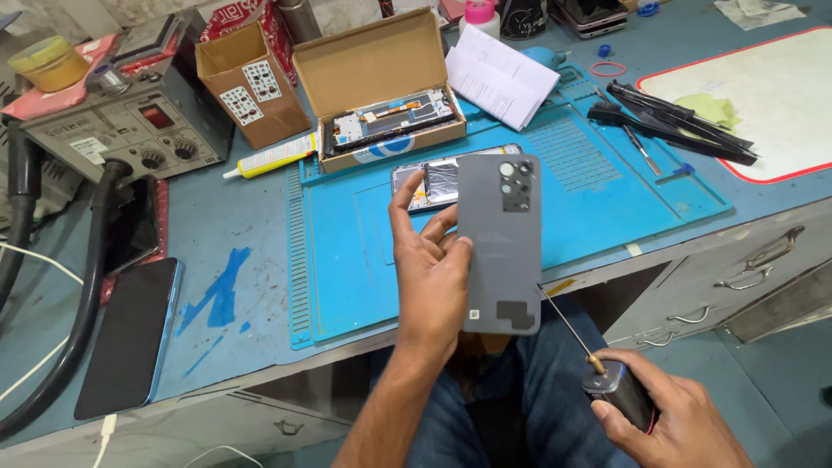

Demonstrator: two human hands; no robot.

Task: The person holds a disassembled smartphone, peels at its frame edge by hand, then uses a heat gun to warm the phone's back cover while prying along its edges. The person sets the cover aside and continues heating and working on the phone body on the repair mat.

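We see a plain grey back cover [499, 247] in our left grip [431, 282], with a darker grey patch near its lower end and dark camera cut-outs at its top. Under it lies a bright blue mat [364, 251] with ribbed lines, on a paler blue table [221, 225] smeared with deeper blue streaks. Beyond the left grip stands a brown cardboard box [377, 61]. Our right grip [672, 416] closes on a black tool [620, 390] with a brass collar and thin silver needle. Below, our jeans [537, 381] are dark blue.
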